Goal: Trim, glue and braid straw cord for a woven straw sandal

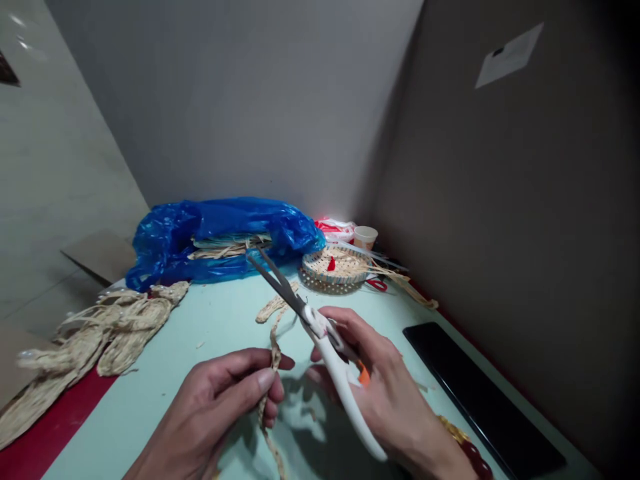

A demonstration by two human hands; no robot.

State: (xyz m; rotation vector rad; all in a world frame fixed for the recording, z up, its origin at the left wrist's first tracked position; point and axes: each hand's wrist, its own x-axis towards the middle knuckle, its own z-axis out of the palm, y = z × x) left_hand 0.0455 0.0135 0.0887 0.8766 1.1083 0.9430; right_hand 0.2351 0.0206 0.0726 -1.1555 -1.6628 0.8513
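My left hand (235, 393) pinches a thin braided straw cord (275, 343) between thumb and forefinger. One end of the cord runs up toward a flat woven straw piece (273, 307) on the table, and the other hangs down below the hand. My right hand (385, 387) is closed round a pair of white-handled scissors (333, 363). Their dark blades stand slightly apart, pointing up and left above the cord, without visibly cutting it. Part of the handle is hidden behind the fingers.
Woven straw pieces with beads (135, 320) lie along the left edge. A blue plastic bag (225, 217) holding straw strips sits at the back. Beside it are a round basket (310, 270), a cup (365, 235) and red-handled scissors (377, 285). A black flat panel (480, 400) lies right.
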